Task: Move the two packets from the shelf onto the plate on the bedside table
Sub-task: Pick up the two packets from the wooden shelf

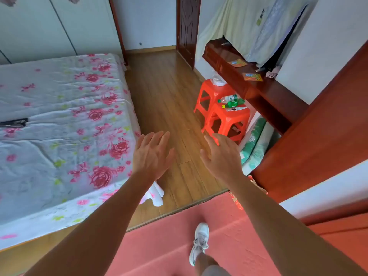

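Note:
Two flat orange-and-yellow packets lie on a dark red wooden shelf [264,96] along the right wall: the far packet [237,62] and the near packet [252,77], apart from each other. My left hand [152,155] and my right hand [221,158] are stretched out in front of me over the wooden floor, fingers spread, both holding nothing. Both hands are well short of the shelf. No plate or bedside table is in view.
A bed with a rose-print sheet [59,126] fills the left. Two red plastic stools [223,114] stand under the shelf, with two bottles [231,101] lying on them. A red door frame [318,132] is at my right, and a dark door [187,30] stands at the far end.

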Demonstrator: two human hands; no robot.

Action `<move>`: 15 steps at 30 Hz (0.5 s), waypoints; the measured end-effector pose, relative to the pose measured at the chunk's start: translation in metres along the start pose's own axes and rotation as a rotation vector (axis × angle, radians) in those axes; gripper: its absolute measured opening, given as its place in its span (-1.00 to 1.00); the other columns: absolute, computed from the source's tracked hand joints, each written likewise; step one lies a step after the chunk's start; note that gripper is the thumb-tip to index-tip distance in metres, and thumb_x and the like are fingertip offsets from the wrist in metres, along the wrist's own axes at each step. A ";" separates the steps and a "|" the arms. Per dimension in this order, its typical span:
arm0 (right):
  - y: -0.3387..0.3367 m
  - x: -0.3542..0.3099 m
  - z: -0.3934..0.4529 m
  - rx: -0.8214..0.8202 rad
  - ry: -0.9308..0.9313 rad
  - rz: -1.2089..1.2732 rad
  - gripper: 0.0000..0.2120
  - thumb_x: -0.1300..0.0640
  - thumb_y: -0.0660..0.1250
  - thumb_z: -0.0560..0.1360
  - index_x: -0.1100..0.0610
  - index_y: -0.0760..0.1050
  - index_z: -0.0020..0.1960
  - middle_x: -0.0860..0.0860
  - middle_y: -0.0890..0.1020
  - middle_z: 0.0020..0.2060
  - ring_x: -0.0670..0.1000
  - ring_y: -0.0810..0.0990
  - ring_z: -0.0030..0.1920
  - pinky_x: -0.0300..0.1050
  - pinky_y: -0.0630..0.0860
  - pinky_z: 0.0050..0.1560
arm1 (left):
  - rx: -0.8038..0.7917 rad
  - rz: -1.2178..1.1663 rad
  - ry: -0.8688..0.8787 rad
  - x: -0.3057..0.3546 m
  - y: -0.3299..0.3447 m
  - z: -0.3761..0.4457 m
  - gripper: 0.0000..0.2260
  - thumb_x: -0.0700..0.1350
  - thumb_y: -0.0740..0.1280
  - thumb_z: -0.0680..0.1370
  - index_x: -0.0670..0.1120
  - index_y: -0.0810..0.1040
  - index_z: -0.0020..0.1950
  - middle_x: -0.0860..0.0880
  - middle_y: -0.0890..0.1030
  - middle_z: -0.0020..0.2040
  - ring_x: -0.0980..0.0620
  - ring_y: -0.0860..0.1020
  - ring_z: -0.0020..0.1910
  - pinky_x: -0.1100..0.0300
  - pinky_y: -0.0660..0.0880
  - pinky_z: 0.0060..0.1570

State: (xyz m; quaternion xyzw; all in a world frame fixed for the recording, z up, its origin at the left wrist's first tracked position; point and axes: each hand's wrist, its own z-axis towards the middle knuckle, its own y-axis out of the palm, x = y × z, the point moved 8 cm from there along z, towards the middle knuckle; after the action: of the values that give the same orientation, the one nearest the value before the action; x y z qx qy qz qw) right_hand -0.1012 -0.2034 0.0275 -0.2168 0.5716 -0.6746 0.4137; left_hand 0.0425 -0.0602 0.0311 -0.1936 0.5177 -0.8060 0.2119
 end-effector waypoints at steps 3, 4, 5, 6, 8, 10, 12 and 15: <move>0.007 0.010 0.031 0.009 0.022 0.024 -0.54 -0.09 0.22 0.54 0.05 0.42 0.38 0.13 0.54 0.33 0.15 0.47 0.34 0.22 0.43 0.31 | 0.001 -0.011 0.008 -0.002 0.014 0.032 -0.57 0.16 0.18 0.55 -0.05 0.45 0.32 -0.08 0.61 0.25 -0.13 0.55 0.21 -0.12 0.46 0.22; 0.011 0.015 0.042 0.008 0.025 0.023 -0.54 -0.09 0.22 0.54 0.05 0.42 0.38 0.13 0.54 0.32 0.16 0.47 0.34 0.22 0.43 0.32 | 0.011 -0.002 0.022 -0.002 0.019 0.044 -0.57 0.16 0.18 0.55 -0.04 0.45 0.32 -0.08 0.60 0.25 -0.13 0.55 0.20 -0.12 0.46 0.22; 0.015 0.021 0.055 0.002 0.030 0.026 -0.54 -0.09 0.23 0.54 0.05 0.42 0.39 0.13 0.53 0.32 0.16 0.47 0.34 0.21 0.42 0.32 | 0.003 -0.007 0.023 -0.002 0.026 0.058 -0.57 0.16 0.18 0.55 -0.04 0.44 0.32 -0.08 0.60 0.25 -0.13 0.55 0.20 -0.12 0.46 0.22; 0.019 0.027 0.069 -0.004 0.027 0.028 -0.54 -0.09 0.23 0.54 0.05 0.41 0.39 0.12 0.53 0.32 0.15 0.46 0.34 0.20 0.41 0.32 | -0.002 -0.009 0.025 -0.002 0.033 0.074 -0.57 0.16 0.19 0.55 -0.04 0.43 0.33 -0.08 0.60 0.26 -0.13 0.55 0.20 -0.12 0.46 0.23; 0.024 0.044 0.098 -0.009 0.031 0.034 -0.55 -0.09 0.23 0.53 0.04 0.42 0.37 0.11 0.54 0.30 0.15 0.46 0.33 0.17 0.40 0.32 | 0.006 0.006 0.026 -0.002 0.046 0.107 -0.56 0.17 0.19 0.55 -0.03 0.42 0.34 -0.07 0.60 0.26 -0.11 0.54 0.21 -0.12 0.47 0.24; 0.029 0.062 0.131 -0.023 0.039 0.046 -0.57 -0.08 0.24 0.53 0.04 0.43 0.36 0.11 0.54 0.29 0.15 0.47 0.32 0.17 0.40 0.32 | -0.019 0.014 0.017 0.002 0.061 0.143 -0.56 0.18 0.19 0.54 -0.02 0.41 0.35 -0.05 0.59 0.27 -0.09 0.53 0.22 -0.13 0.46 0.26; 0.032 0.082 0.166 -0.029 0.039 0.055 -0.57 -0.07 0.25 0.53 0.05 0.44 0.35 0.12 0.54 0.30 0.15 0.46 0.33 0.16 0.38 0.34 | -0.050 0.018 0.014 0.009 0.077 0.182 -0.55 0.18 0.18 0.54 -0.01 0.39 0.36 -0.04 0.58 0.28 -0.08 0.52 0.23 -0.12 0.45 0.27; 0.034 0.112 0.221 -0.022 0.043 0.066 -0.58 -0.07 0.24 0.54 0.07 0.45 0.35 0.13 0.53 0.31 0.16 0.47 0.32 0.14 0.37 0.34 | -0.088 0.039 -0.010 0.019 0.096 0.237 -0.54 0.18 0.20 0.54 0.00 0.38 0.36 -0.03 0.58 0.29 -0.08 0.52 0.25 -0.12 0.44 0.30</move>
State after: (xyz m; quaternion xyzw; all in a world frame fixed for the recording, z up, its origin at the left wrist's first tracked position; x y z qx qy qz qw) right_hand 0.0154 -0.4245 0.0310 -0.1881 0.5946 -0.6587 0.4210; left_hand 0.1665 -0.2846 0.0372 -0.1966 0.5554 -0.7772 0.2211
